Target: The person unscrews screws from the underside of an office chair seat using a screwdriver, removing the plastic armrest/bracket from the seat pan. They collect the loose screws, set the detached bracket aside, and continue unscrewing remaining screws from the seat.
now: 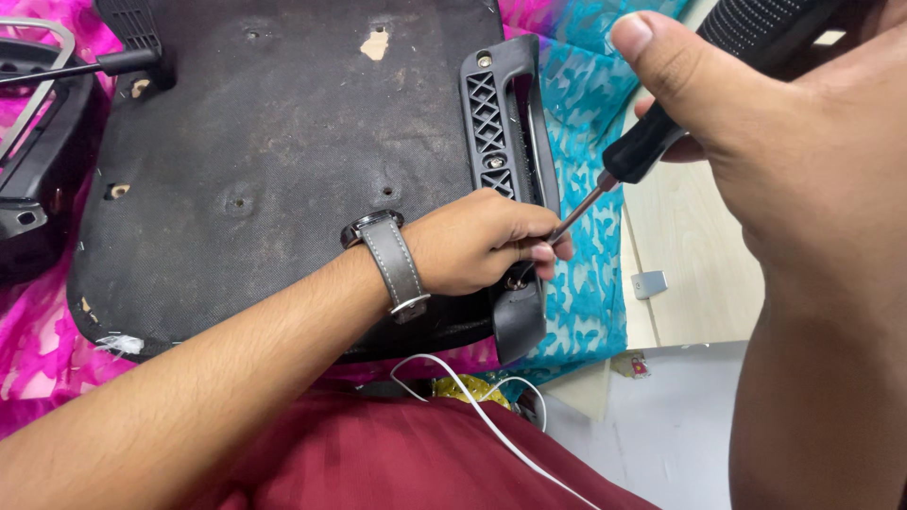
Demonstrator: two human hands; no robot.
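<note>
The screwdriver (652, 142) slants down from the upper right, its black ribbed handle clenched in the right hand (794, 161), thumb laid along the grip, and its thin metal shaft running down-left to a point at the lower end of a black plastic bracket (505, 161). That bracket, with a criss-cross lattice and small screw heads showing, runs along the right edge of the upturned chair seat (274, 161), a broad black panel of worn fabric with dimpled holes and a few torn pale spots. The left hand (487, 241) lies over the lower right corner of the seat, fingers pinched around the shaft's tip where it meets the bracket; the fingers cover the tip itself, so whether it sits in a screw cannot be told. A grey-strapped wristwatch (392, 260) sits on the left wrist, and the forearm crosses the near edge of the seat. The seat rests on a pink cloth (38, 349) to the left and a turquoise patterned cloth (590, 123) to the right, which spills over the edge of a pale wooden board (690, 255). At the far left edge a second black plastic part (38, 179) lies beside the seat, with a thin rod above it. Near the bottom, a white cable (491, 416) curls across the person's dark red garment (406, 453), and pale floor shows at the lower right.
</note>
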